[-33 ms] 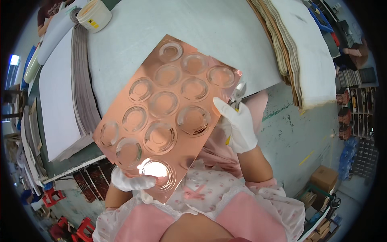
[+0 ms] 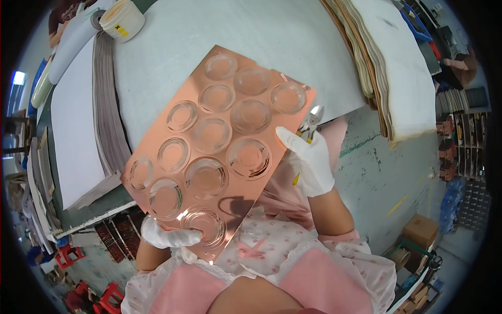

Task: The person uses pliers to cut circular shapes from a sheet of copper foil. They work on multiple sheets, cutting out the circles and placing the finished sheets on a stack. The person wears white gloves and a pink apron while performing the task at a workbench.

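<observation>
A shiny copper-coloured sheet (image 2: 201,133) with several round, ringed shapes pressed into it is held tilted between my gloved hands, over the table's near edge. My left hand (image 2: 170,234) grips its lower left edge, thumb on top, the other fingers hidden underneath. At the right edge, my right hand (image 2: 311,159) has its thumb on the sheet. That same hand also holds cutting pliers (image 2: 312,118) with yellow on the handles, jaws pointing up past the sheet's right corner. Most of its fingers are out of sight.
The table (image 2: 261,31) has a pale cover. A white tub (image 2: 123,21) stands at its far left, beside a stack of large sheets (image 2: 78,125). Another layered stack (image 2: 366,63) lies on the right. A cardboard box (image 2: 420,232) is at lower right; red stools (image 2: 110,297) stand at lower left.
The copper sheet has tilted slightly, so the bright glare near my left thumb has faded and reflections have shifted. Both hands keep their hold in nearly the same place.
</observation>
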Action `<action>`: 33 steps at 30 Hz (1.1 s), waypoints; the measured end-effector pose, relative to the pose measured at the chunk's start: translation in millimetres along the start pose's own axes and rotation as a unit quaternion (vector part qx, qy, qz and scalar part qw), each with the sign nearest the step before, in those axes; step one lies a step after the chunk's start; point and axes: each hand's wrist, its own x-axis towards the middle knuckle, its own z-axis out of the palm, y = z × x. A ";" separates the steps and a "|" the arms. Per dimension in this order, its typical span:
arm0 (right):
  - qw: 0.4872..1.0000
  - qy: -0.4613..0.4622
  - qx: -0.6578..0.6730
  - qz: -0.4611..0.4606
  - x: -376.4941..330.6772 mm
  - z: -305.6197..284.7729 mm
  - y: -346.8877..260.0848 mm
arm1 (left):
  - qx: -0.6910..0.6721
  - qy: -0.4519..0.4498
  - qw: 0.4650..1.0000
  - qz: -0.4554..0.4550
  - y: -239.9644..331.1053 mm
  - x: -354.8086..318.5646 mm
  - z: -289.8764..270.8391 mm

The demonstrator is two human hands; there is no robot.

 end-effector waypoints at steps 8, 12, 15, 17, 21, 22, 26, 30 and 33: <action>0.974 0.173 -0.087 -0.122 -19.2 -0.2 43.0 | -0.005 0.405 0.913 0.053 38.9 34.4 6.2; 0.985 -0.024 -0.165 0.040 -30.5 -2.9 52.0 | -0.044 0.494 0.845 0.199 23.6 40.9 -5.3; 0.963 -0.104 -0.233 0.087 -42.9 -23.0 61.8 | -0.020 0.512 0.836 0.196 12.9 41.3 20.4; 0.950 -0.104 -0.247 0.159 -47.3 -36.6 53.3 | -0.037 0.331 0.934 0.129 -10.0 27.2 23.8; 0.940 -0.065 -0.314 0.115 -42.5 -59.2 40.2 | -0.001 0.167 0.955 -0.246 -27.3 69.8 59.0; 0.939 -0.050 -0.327 0.097 -42.4 -63.0 36.0 | -0.001 0.121 0.959 -0.256 -34.3 82.6 63.9; 0.938 -0.020 -0.328 0.114 -39.4 -68.5 25.1 | -0.039 0.010 0.977 -0.211 -40.9 135.4 92.1; 0.950 -0.011 -0.293 0.110 -35.1 -72.5 27.4 | -0.070 0.001 0.971 -0.228 -45.1 167.5 108.2; 0.946 -0.033 -0.307 0.103 -34.2 -72.4 24.0 | -0.099 0.031 0.965 -0.240 -45.8 176.2 118.1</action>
